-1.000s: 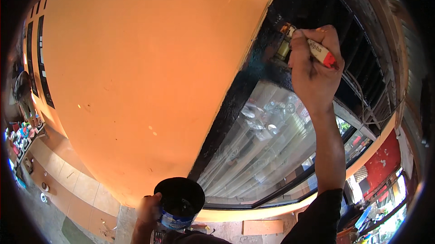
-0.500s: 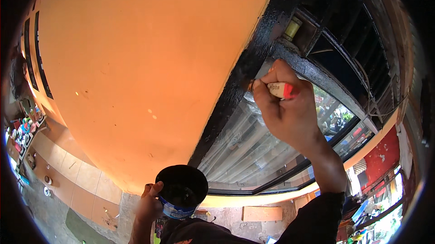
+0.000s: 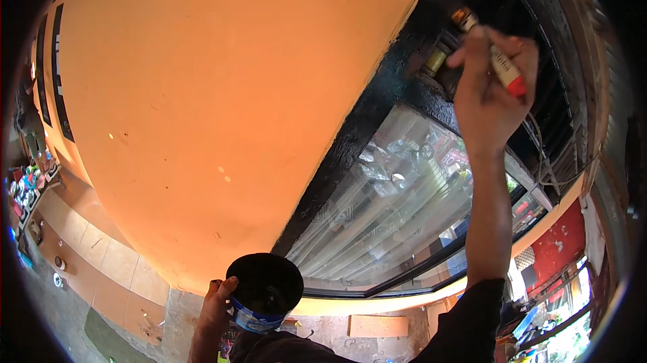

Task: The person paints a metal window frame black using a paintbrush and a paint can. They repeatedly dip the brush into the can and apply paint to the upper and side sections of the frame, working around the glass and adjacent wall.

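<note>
My right hand (image 3: 497,90) is raised at the upper right, its fingers closed round the pale, red-tipped handle of a paintbrush (image 3: 504,66). The brush's bristle end points up and left at the upper part of the black window frame (image 3: 357,120); blur hides whether it touches. Low in the view, my left hand (image 3: 217,302) grips the rim and side of a blue-labelled paint can (image 3: 259,322), its thumb over the edge. The can's inside looks black, and its paint level is too dark to make out.
An orange wall (image 3: 222,93) borders the frame on the left. Below the upper bars is a glass pane (image 3: 384,208) with a pale curtain behind it. A small yellow-green cylinder (image 3: 436,59) sits in a frame opening. Loose wires (image 3: 542,154) hang at right; a board (image 3: 379,326) lies below.
My right hand has moved up and to the right with the paintbrush, from beside the glass to the upper frame. The left hand still holds the paint can low down.
</note>
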Demonstrator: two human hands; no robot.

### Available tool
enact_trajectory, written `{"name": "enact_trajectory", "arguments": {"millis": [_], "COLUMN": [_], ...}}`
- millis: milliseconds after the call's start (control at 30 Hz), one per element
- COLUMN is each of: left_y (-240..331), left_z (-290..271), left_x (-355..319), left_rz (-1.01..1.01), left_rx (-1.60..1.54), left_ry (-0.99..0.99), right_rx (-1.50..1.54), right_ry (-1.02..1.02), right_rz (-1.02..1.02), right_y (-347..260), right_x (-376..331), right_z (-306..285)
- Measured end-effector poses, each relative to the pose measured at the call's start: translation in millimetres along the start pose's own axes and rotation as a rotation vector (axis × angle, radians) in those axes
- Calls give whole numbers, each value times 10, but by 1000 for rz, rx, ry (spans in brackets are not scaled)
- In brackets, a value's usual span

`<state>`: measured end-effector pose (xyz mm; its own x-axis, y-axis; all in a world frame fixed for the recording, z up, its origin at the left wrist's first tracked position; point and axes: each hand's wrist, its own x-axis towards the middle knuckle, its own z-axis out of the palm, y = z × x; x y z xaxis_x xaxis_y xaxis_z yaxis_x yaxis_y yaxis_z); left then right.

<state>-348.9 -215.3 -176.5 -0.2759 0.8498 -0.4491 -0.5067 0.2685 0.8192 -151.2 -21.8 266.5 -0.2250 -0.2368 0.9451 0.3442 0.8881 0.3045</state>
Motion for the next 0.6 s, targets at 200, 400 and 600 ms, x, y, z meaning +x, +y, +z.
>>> {"name": "enact_trajectory", "arguments": {"millis": [200, 400, 600], "left_y": [44, 141, 241], "left_z": [-5, 64, 130], "left_x": [18, -40, -92], "left_rz": [6, -61, -87], "left_rx": [-9, -71, -115], "left_ry": [-22, -4, -17], "right_rx": [0, 73, 320], "right_ry": [-197, -404, -465], "right_rz": [24, 99, 478], "right_y": [-130, -379, -388], "right_x": [-362, -656, -504], "right_z": [-37, -122, -174]}}
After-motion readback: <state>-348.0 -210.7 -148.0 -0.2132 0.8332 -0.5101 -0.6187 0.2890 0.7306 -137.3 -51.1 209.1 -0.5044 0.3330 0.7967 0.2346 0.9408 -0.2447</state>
